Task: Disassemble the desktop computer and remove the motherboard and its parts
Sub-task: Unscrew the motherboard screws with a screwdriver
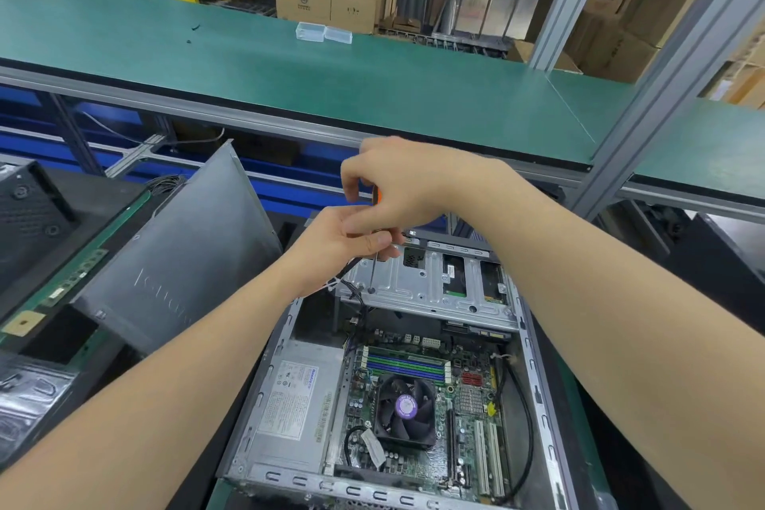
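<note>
An open desktop computer case [265, 464] lies flat in front of me. Its green motherboard [467, 418] shows inside, with a black CPU fan [406, 410] and a silver power supply [294, 406] to the left. A metal drive cage [434, 286] spans the far end. My right hand [397, 186] grips the orange handle of a screwdriver [373, 265], whose tip rests on a screw at the cage's left side. My left hand [347, 240] pinches the shaft just below.
The removed grey side panel [182, 257] leans up at the left. Beyond it lie a green circuit board [66, 273] and a black box [29, 215]. A green shelf [289, 66] with two clear plastic boxes [323, 32] runs behind. An aluminium post [645, 124] stands at the right.
</note>
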A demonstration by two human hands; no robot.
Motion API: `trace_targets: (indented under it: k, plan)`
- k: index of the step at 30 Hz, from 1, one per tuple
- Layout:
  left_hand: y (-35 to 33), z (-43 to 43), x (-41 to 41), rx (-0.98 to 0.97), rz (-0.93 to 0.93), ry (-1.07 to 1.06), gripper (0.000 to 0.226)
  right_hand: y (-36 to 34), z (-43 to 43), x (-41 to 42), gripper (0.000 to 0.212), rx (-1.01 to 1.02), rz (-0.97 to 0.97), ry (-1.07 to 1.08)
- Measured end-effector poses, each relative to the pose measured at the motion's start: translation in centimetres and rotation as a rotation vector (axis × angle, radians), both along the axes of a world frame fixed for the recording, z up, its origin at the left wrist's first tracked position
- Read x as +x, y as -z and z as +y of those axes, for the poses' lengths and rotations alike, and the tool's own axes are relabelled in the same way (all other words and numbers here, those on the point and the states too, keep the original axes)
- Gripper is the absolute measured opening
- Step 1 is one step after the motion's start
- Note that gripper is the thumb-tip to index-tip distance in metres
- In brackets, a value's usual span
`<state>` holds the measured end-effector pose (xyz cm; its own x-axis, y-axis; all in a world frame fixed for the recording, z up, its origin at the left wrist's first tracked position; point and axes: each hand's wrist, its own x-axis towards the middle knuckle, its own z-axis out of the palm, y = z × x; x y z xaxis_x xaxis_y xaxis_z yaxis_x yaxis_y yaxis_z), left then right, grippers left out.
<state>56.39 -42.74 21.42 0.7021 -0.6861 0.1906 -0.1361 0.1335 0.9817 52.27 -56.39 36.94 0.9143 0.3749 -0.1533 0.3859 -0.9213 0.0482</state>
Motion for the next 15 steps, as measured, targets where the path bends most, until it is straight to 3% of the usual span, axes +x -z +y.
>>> trace_targets:
  k: [4,7,11,15]
  plan:
    - [0.0,-0.6,-0.5,0.001,0.033,-0.134,0.03,0.6,1.2,-0.5,0.063,-0.065,-0.273,0.257]
    - [-0.1,-1.1,-0.5,0.069,-0.007,-0.178,0.04,1.6,1.9,-0.2,0.067,0.002,-0.198,0.426]
    - [-0.5,-1.3,-0.7,0.05,-0.017,-0.109,0.031,1.5,1.8,0.2,0.049,0.008,-0.116,0.426]
    - [-0.5,-0.9,-0.5,0.019,-0.002,-0.055,0.029,1.4,1.1,0.4,0.023,-0.077,-0.105,0.198]
